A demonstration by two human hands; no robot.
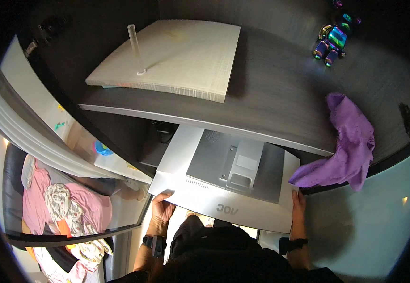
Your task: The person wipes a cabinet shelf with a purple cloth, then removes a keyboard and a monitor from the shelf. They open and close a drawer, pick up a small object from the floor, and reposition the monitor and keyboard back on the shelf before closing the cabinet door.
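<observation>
A silver AOC computer monitor (205, 198), its back facing up, is held between both hands. My left hand (163, 207) grips its near left corner, thumb on top. At the right edge, my right hand (298, 201) holds the frame, its fingers mostly hidden. The monitor's grey stand mount (245, 159) shows at the middle of its back. The far part of the monitor lies under the dark wooden shelf (279, 109), inside the compartment below. A purple cloth (353, 138) hangs over the shelf's front edge, just beyond my right hand.
A pale board (176, 56) with an upright clear rod (136, 47) rests on the shelf. A shiny iridescent bear figure (336, 39) stands at the back right. Glass doors flank the cabinet on both sides. Clothes (63, 201) lie beyond the left glass door.
</observation>
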